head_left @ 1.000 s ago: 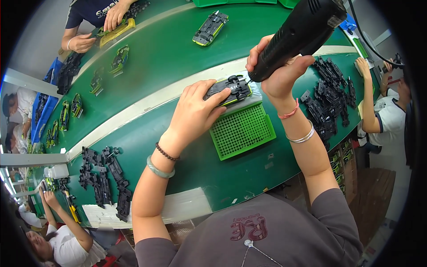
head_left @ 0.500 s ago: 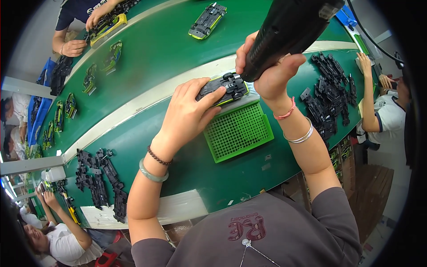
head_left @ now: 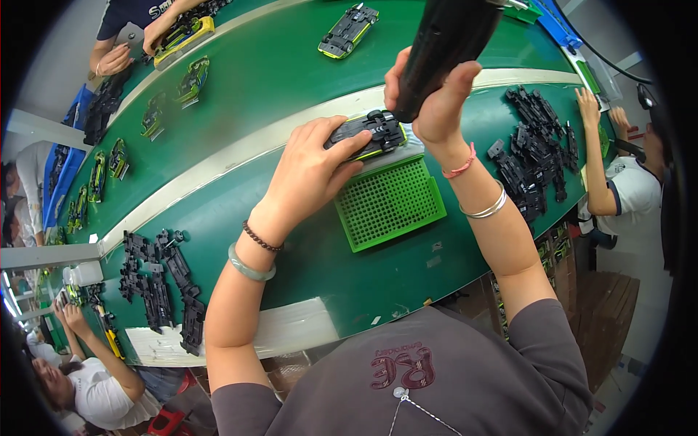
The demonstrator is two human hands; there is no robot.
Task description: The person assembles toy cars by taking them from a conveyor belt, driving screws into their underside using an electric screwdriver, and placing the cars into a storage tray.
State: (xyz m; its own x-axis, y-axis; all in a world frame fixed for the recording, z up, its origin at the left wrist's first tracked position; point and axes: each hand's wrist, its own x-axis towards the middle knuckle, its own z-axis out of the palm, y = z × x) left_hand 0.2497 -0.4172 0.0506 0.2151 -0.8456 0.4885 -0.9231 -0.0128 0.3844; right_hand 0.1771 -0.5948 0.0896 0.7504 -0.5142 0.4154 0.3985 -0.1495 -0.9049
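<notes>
Setting: green bench on an assembly line, a pale strip running along it, other workers seated left, right and across.
Car: a toy car, black with a yellow-green edge, lies underside up at the far end of my green grid tray.
Left hand: my left hand is spread over the car's near end, fingers pressing it down onto the tray.
Right hand: my right hand is clenched round a black power driver, its lower end down at the car's right end.
Handling: I judge the car light, stiff plastic, smooth enough to skid on the grid; best pinned flat by the body sides, clear of the wheels and thin trim, which look breakable.
Nearby: black chassis parts piled to my right, more parts to my left, finished cars across the bench.
Hidden: the driver's tip and whatever it meets sit behind my right hand; the driver's top is cut off by the picture edge; small detail on the car's underside is too fine to read.
</notes>
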